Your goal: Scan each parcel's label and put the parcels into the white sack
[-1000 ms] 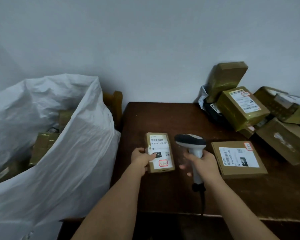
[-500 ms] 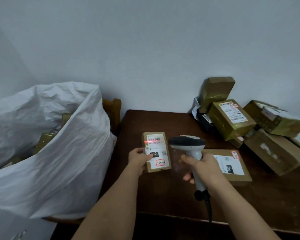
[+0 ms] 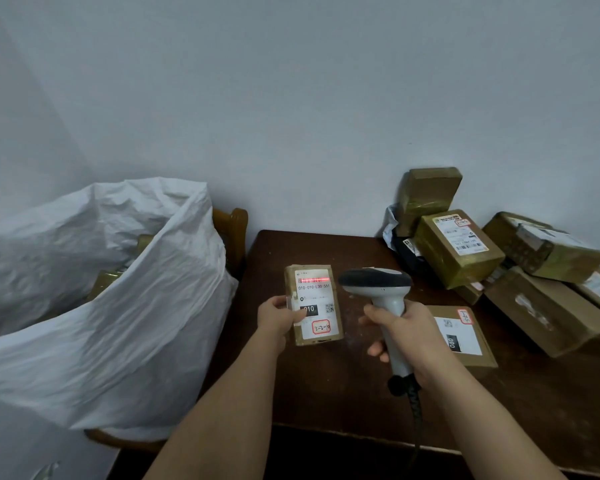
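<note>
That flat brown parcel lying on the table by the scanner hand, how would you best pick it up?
Take the flat parcel by its near long edge, coming from the table's front with thumb on top and fingers under. It lies flat and thin, label up, so a pinch across its thickness probably works best. The right hand holds the scanner and covers its left end; the pile crowds the far side.

left grip pinching, right grip clenched

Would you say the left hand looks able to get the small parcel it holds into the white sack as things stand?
Probably yes. The left hand grips the small parcel, and the white sack stands open just to its left with nothing between them. The right hand, holding the scanner, is on the other side.
</note>
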